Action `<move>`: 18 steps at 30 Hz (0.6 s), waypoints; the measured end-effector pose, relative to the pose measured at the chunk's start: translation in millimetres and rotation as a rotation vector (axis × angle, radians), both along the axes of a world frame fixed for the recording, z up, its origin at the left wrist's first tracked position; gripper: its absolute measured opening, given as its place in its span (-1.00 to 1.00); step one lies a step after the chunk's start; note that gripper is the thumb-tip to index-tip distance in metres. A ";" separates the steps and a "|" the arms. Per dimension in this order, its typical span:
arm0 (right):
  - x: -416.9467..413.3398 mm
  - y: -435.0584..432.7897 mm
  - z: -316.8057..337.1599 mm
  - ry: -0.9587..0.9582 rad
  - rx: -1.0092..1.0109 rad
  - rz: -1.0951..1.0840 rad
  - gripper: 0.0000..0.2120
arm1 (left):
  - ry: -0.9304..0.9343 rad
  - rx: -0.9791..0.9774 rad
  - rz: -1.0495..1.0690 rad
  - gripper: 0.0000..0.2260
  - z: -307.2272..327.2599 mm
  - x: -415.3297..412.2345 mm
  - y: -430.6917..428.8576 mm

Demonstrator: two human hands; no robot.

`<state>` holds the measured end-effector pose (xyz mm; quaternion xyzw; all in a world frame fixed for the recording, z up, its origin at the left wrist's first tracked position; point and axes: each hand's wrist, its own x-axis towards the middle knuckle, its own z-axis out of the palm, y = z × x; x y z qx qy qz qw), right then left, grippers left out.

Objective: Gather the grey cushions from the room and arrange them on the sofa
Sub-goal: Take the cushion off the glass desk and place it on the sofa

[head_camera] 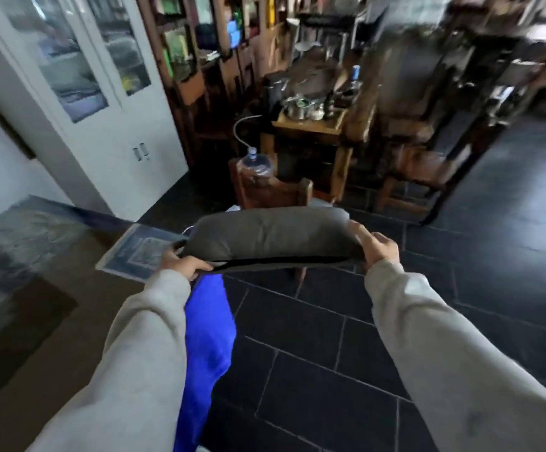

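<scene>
Head view: a grey cushion (270,236) is carried flat in the air over the dark tiled floor (330,337). The left hand (182,264) is closed on its near left corner, and the right hand (377,247) is curled around its right end. No sofa shows here. Keeping both grips firm and the cushion level should help on the way. A large water bottle (254,163) stands ahead, its contents unclear.
</scene>
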<state>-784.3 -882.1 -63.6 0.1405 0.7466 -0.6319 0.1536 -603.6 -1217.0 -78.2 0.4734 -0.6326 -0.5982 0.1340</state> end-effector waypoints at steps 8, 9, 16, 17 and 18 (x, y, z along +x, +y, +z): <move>-7.5 347.4 1.3 -0.055 0.241 -0.353 -0.38 | -0.061 0.047 -0.672 -0.25 19.0 -164.4 294.0; -1.5 385.1 1.6 -0.059 0.246 -0.399 -0.39 | -0.063 0.037 -0.738 -0.19 23.1 -181.0 331.3; 62.0 613.7 -1.7 0.006 0.180 -0.786 -0.17 | 0.009 -0.059 -1.053 -0.44 26.8 -261.5 587.9; 73.4 641.7 -2.7 0.013 0.152 -0.831 -0.10 | 0.020 -0.074 -1.089 -0.47 25.8 -267.5 622.7; 85.1 668.8 -4.5 0.009 0.128 -0.868 -0.05 | 0.027 -0.072 -1.126 -0.51 24.7 -272.4 657.9</move>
